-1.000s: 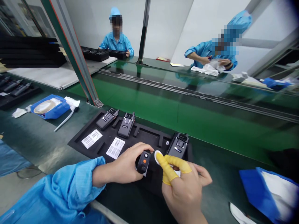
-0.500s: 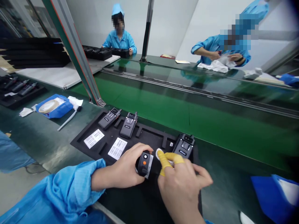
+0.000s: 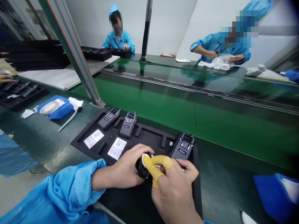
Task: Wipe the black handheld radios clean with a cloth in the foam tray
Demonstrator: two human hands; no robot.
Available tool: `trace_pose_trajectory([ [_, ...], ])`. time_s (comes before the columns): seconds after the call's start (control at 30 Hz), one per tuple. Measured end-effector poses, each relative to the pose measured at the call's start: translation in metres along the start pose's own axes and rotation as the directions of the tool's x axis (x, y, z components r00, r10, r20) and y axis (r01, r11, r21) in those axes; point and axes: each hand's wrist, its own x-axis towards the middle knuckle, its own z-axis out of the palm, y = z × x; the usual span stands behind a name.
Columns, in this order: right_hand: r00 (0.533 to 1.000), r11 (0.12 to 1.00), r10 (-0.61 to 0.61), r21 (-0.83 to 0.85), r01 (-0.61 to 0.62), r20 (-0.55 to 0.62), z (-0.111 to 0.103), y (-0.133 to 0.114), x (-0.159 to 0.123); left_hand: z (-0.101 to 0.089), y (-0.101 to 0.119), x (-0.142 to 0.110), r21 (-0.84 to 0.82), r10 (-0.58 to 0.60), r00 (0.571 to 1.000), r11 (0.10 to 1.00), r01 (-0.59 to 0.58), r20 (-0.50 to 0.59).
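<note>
My left hand [image 3: 122, 171] is wrapped round a black two-way radio [image 3: 140, 169] with its end turned up towards me. My right hand [image 3: 174, 189], with yellow finger cots on several fingers, pinches a white pad [image 3: 143, 158] and presses it against that end. Fingers and pad cover much of the radio. Beneath both hands lies a black foam tray [image 3: 149, 141]. Three similar radios rest in it: one at the left [image 3: 108, 119], one beside it [image 3: 127, 125], one at the right [image 3: 182, 147]. Two printed label sheets [image 3: 93, 139] lie on the tray's left part.
A blue box [image 3: 58, 110] with a tape roll and a white-handled brush [image 3: 69, 120] lie left. Another blue box [image 3: 273, 193] stands right. A green belt [image 3: 168, 102] runs behind the tray. Two co-workers sit beyond; another person's hand [image 3: 6, 77] touches a radio tray far left.
My right hand has moved left and brought the white pad onto the end of the radio, covering its orange button. My left hand keeps its hold. A person's hand has appeared far left.
</note>
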Motion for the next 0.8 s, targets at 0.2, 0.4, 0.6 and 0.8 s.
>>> trace_pose_trajectory([
  [0.2, 1.000, 0.997, 0.002, -0.082, -0.002, 0.006, -0.010, 0.003, -0.003, -0.001, 0.001, 0.000, -0.007, 0.000, 1.000, 1.000, 0.000, 0.005],
  [0.4, 0.996, 0.992, 0.049, -0.114, -0.057, -0.070, -0.009, 0.011, 0.003, -0.004, 0.002, 0.001, -0.026, -0.060, 0.998, 0.998, 0.060, -0.009],
  [0.6, 0.988, 0.986, -0.135, -0.114, 0.125, -0.079, 0.007, 0.004, -0.001, -0.002, -0.002, -0.001, -0.028, -0.019, 0.999, 0.999, 0.018, -0.031],
  [0.8, 0.996, 0.976, -0.062, -0.215, 0.048, -0.058, 0.003, 0.014, -0.002, -0.003, 0.002, -0.002, -0.002, -0.041, 0.998, 0.999, 0.041, -0.051],
])
